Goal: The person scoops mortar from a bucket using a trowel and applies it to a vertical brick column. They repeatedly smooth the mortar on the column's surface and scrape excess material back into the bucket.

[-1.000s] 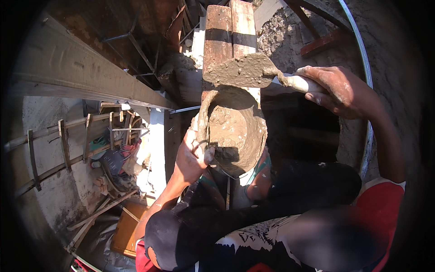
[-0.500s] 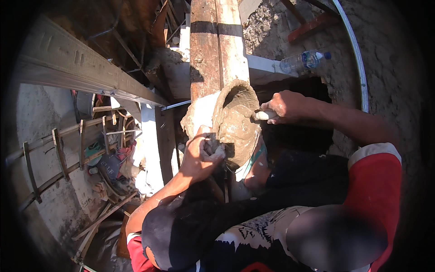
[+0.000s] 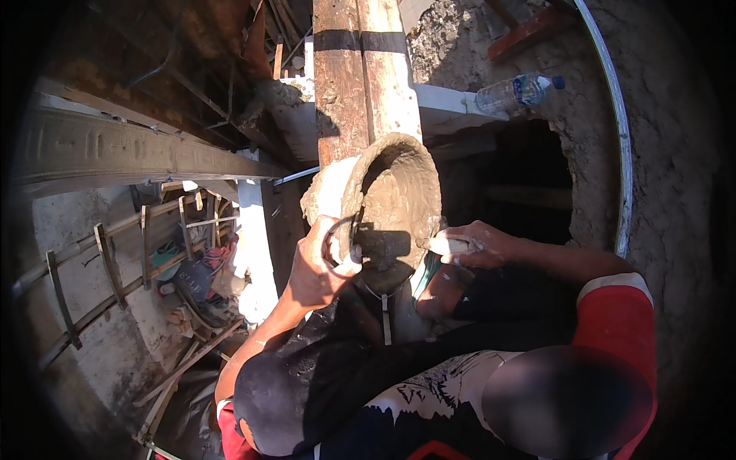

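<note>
A mortar-caked bucket (image 3: 356,186) stands tilted in front of me at the near end of the wooden planks, its mouth facing up toward me. Wet grey-brown mortar (image 3: 402,201) lies in it and coats its inner wall. My left hand (image 3: 317,268) is closed on the bucket's near left rim, thumb toward the mouth. My right hand (image 3: 484,245) is closed around a pale, rounded handle (image 3: 449,246) at the right rim. The tool's other end cannot be made out. A dark shadow falls on the mortar. The bucket's wire bail (image 3: 386,310) hangs on its near side.
Two weathered planks (image 3: 341,92) run away from me beyond the bucket. A plastic bottle (image 3: 515,95) lies on a ledge at the right. Beneath it opens a dark hole (image 3: 529,180). A metal rod (image 3: 613,115) stands along the right; a long beam (image 3: 138,153) spans the left.
My right hand has come down and nearer along the bucket's right side with the handle. My left hand has shifted slightly left on the rim. More of the bucket's inner wall shows.
</note>
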A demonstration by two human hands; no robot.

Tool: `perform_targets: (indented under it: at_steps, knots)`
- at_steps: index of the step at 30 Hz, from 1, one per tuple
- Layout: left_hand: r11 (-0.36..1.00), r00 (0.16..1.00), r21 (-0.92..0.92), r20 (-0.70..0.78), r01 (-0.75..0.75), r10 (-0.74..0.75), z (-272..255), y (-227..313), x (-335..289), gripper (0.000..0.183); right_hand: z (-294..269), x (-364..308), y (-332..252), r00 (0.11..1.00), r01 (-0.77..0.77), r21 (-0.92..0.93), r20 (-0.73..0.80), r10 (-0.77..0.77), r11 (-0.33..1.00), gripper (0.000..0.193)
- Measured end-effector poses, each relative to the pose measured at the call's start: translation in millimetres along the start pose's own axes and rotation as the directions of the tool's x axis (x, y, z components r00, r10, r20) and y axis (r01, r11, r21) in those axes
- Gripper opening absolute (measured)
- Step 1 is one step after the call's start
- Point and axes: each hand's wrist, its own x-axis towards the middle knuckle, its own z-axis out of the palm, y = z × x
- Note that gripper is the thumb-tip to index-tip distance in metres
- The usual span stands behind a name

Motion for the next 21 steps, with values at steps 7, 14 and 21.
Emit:
perform_targets:
  at_steps: [7, 14, 21]
  knots:
    - [0.958, 0.976, -0.205, -0.048, 0.199, -0.213, -10.9, -5.4, -10.0, 0.033, 8.8, -1.3, 17.1, 0.993, 0.015, 0.112, -0.114, -0.002, 0.994, 0.049]
    - [0.938, 0.949, -0.332, -0.248, 0.103, -0.193, -25.3, -34.3, -17.0, 0.025, -49.1, -28.9, -63.0, 0.982, -0.164, 0.005, -0.091, 0.164, 0.986, 0.054]
    - [0.91, 0.919, -0.402, -0.309, 0.107, -0.244, -28.1, -30.3, -28.0, 0.025, -136.2, -15.4, -176.5, 0.981, -0.176, -0.025, -0.088, 0.173, 0.984, 0.048]
